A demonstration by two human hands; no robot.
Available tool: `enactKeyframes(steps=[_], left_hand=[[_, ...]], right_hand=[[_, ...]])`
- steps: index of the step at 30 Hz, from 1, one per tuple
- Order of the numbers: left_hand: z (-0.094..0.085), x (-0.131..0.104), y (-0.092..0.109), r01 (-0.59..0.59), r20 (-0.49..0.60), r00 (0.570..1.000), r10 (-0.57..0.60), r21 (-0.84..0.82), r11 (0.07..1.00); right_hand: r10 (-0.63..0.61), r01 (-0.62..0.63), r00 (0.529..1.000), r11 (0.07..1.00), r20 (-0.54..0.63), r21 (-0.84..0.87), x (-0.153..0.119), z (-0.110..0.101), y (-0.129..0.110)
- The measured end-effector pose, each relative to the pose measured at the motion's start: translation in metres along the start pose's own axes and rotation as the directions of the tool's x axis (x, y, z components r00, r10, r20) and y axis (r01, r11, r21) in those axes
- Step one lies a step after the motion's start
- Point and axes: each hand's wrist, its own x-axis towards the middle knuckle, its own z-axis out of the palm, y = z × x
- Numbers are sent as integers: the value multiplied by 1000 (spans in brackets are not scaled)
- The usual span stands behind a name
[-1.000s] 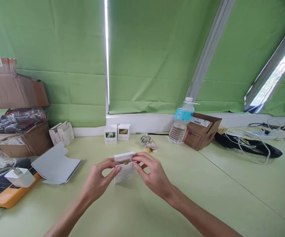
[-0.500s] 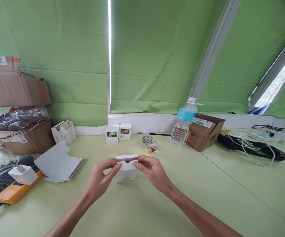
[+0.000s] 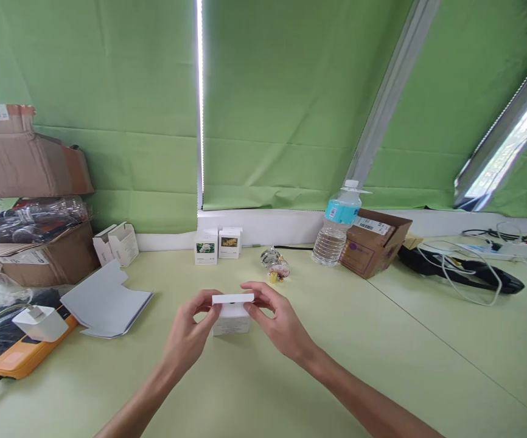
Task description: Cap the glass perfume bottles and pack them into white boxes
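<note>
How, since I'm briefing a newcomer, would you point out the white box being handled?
On the green table, find where the left hand and right hand nearly meet. The white box is between them. Unlike the picture boxes beyond it, below the blinds, this one is being held.

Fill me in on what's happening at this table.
A person's left hand and right hand hold a small white box upright, one at each side. Its top flap looks folded forward over the top, though whether it is tucked in is hard to tell. Beyond the box, shiny glass-like objects lie on the table, left of a water bottle.
</note>
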Motion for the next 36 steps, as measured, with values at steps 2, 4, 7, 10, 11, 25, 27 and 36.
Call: enactKeyframes(steps=[2,4,7,10,11,25,27,36], left_hand=[[-2,1,0,-5,8,1000,5,21,1000],[-3,2,0,-8,-7,1000,8,20,1000],[-2,3,-3,-13,-20,1000,14,17,1000],[-1,3,-7,-34,-65,997,38,56,998],[-1,3,-8,-60,-83,994,67,78,995],[-5,3,-13,-223,-44,972,232,159,962],[-5,3,-12,-213,-41,974,222,152,965],[-5,2,-14,-192,-46,979,199,123,974]], right_hand=[[-10,10,1000,999,14,-33,-1,0,-1],[-27,29,999,998,34,-55,-2,0,-2],[-58,61,998,994,36,-89,-3,0,-3],[-83,83,997,990,7,-112,-1,1,-2],[-84,83,996,990,1,-114,-1,1,-1],[-111,112,994,990,16,-83,5,-1,9],[-121,122,992,989,22,-79,5,-2,10],[-172,172,985,972,15,-160,4,-2,11]])
